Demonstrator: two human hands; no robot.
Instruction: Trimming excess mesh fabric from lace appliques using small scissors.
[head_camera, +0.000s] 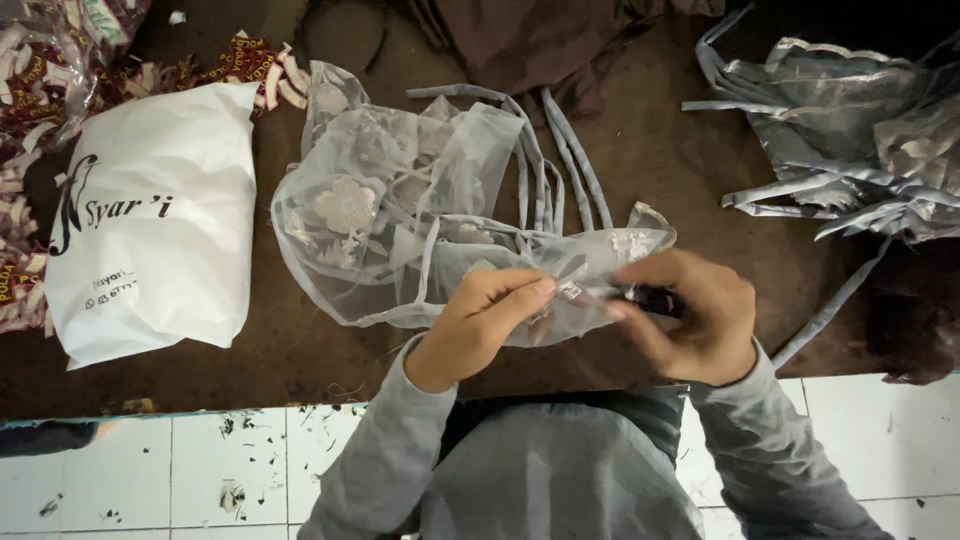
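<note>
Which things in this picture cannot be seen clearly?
- Small dark object in the right hand, head view: the fingers hide most of it.
- Grey fabric pile: cut by the right edge.
- Sheer grey cloth edge under the left hand: covered.
- Labels, top left: too small.

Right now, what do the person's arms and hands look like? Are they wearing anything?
Both arms are covered by long grey sleeves of a soft, plain top, with cuffs ending at the wrists. The left hand and the right hand are bare: no gloves. No rings, watch or bracelets show from this view. The sleeves have no stripes, pictures or writing on them.
</note>
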